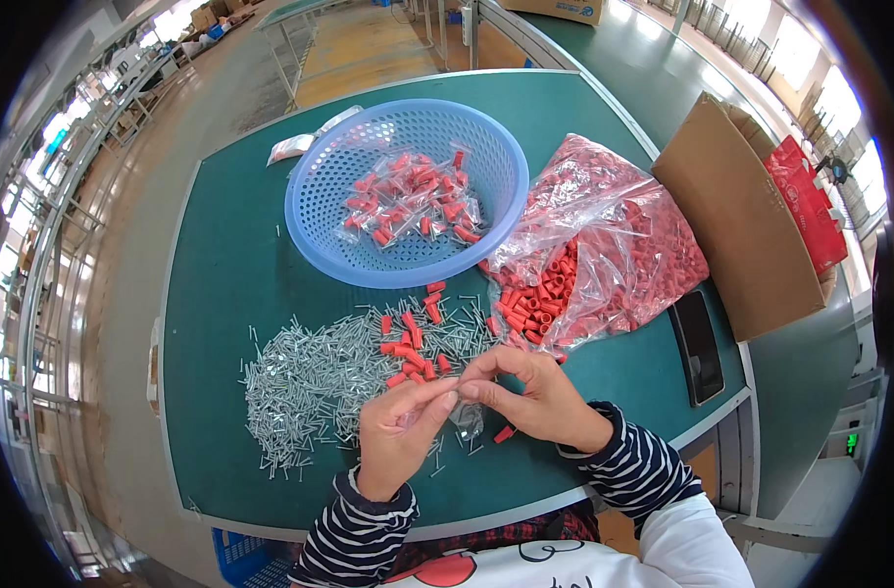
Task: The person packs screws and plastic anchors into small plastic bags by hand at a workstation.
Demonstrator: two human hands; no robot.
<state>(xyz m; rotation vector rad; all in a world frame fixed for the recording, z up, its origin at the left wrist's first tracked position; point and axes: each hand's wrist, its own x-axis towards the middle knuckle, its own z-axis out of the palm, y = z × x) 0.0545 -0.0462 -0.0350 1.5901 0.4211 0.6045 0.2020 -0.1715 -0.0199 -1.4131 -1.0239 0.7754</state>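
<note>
Green tabletop [231, 235], hands [392, 431] [543, 400] pinching clear bag [470, 419]

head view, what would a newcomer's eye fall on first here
Probably the wide blue basket at the far side of the green table, holding small clear bags with red pieces. Right of it bulges a big clear bag of red sleeves. Nearer the person, a silvery heap of screws spreads left of the right hand.
</note>
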